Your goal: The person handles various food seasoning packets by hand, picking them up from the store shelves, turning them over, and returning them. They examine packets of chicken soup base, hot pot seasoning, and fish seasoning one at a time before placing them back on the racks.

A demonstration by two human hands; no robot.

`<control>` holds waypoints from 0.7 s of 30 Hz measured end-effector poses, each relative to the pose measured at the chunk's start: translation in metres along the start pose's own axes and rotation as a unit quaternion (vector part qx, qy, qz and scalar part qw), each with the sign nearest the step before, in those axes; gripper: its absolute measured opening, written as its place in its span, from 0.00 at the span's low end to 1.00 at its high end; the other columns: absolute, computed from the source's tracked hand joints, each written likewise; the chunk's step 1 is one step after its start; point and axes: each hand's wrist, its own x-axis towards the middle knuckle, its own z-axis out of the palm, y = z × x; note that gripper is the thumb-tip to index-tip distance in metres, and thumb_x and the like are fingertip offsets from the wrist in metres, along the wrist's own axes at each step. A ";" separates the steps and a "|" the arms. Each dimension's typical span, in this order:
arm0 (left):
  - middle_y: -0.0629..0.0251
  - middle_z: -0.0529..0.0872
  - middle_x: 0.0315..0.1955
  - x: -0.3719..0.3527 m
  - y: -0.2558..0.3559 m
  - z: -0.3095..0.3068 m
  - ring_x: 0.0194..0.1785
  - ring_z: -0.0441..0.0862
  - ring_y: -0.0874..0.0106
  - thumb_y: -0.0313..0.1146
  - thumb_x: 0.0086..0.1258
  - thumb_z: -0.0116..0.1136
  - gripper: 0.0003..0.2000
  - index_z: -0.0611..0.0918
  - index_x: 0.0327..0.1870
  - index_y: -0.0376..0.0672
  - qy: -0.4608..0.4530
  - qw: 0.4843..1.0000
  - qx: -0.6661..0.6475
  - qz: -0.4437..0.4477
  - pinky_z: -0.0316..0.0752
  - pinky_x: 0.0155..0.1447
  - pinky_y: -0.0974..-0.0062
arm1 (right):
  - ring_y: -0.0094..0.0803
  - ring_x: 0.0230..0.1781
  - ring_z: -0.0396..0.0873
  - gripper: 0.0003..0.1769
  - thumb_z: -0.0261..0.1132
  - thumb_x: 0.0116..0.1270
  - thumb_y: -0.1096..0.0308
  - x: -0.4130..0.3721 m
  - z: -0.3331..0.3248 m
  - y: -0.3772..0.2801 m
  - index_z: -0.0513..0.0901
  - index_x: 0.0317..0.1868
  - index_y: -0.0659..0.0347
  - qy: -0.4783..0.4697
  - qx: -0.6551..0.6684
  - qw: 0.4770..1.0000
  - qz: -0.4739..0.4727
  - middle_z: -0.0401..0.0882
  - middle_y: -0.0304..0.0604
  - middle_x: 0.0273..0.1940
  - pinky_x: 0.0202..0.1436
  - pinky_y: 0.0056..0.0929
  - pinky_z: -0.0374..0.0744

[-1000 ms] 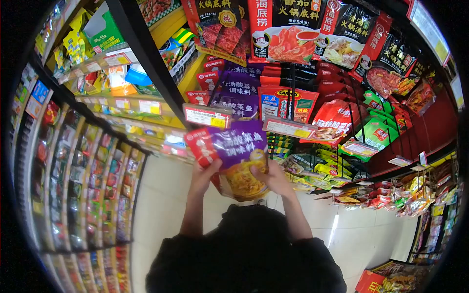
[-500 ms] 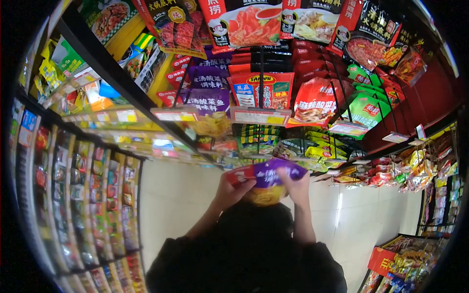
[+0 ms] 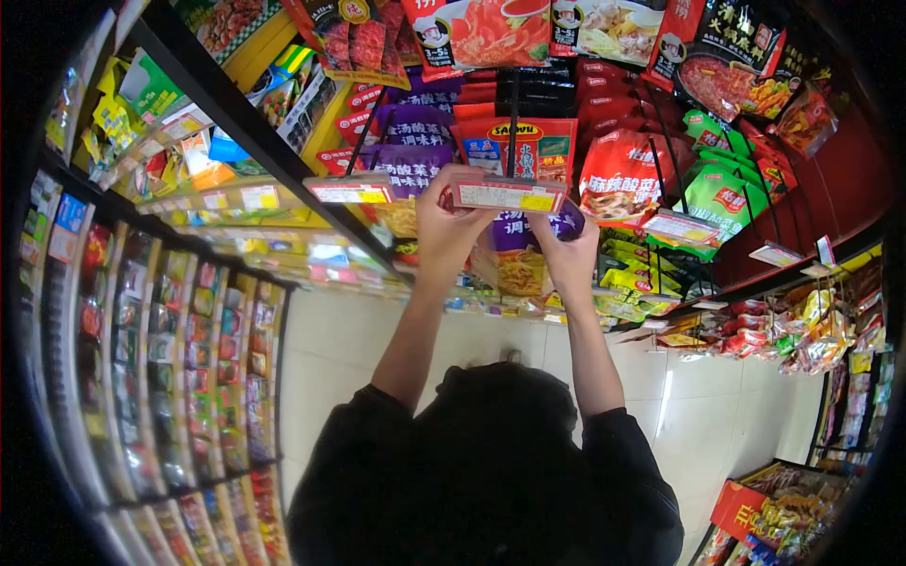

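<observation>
A purple seasoning packet (image 3: 519, 269) with a yellow food picture on its lower part is upright between my hands, just under a price-tag holder (image 3: 510, 195) that hides its top edge. My left hand (image 3: 448, 226) is closed at the packet's left side, its fingers reaching up behind the tag's left end. My right hand (image 3: 571, 255) grips the packet's right side, thumb on the front. Behind the tag hangs a red and blue SANWU packet (image 3: 517, 146). Similar purple packets (image 3: 406, 162) hang on the hook to the left.
Red packets (image 3: 618, 179) and green packets (image 3: 722, 203) hang to the right, with thin black hook rods between them. Large hot-pot base bags (image 3: 486, 38) line the top. A black shelf upright (image 3: 255, 118) runs diagonally at left. Stocked shelves (image 3: 179, 377) stand beyond the pale tiled floor (image 3: 344, 330).
Both hands have moved up and forward with the purple packet, from near my body to the rack. The packet's top is now behind the price tag, and my arms are stretched further out.
</observation>
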 end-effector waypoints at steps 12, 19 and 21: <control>0.68 0.86 0.39 0.026 -0.015 0.010 0.43 0.82 0.81 0.24 0.72 0.64 0.09 0.82 0.50 0.37 0.007 0.997 0.065 0.037 0.77 0.49 0.81 | 0.18 0.29 0.81 0.15 0.71 0.70 0.63 0.032 0.001 0.030 0.87 0.47 0.68 0.029 -0.055 0.998 -0.012 0.87 0.43 0.28 0.33 0.25 0.78; 0.57 0.82 0.50 0.064 -0.064 0.034 0.51 0.81 0.71 0.31 0.74 0.64 0.16 0.79 0.59 0.37 0.119 0.936 0.262 0.201 0.75 0.53 0.77 | 0.37 0.29 0.87 0.19 0.71 0.68 0.58 0.083 0.010 0.050 0.87 0.42 0.69 0.073 -0.102 0.992 -0.008 0.87 0.55 0.32 0.35 0.33 0.80; 0.50 0.74 0.62 0.055 -0.070 0.044 0.61 0.78 0.59 0.27 0.73 0.61 0.19 0.77 0.64 0.38 0.137 0.933 0.279 0.182 0.75 0.59 0.68 | 0.38 0.30 0.87 0.18 0.71 0.68 0.57 0.089 0.013 0.052 0.87 0.41 0.69 0.086 -0.080 0.993 0.000 0.86 0.55 0.31 0.36 0.33 0.80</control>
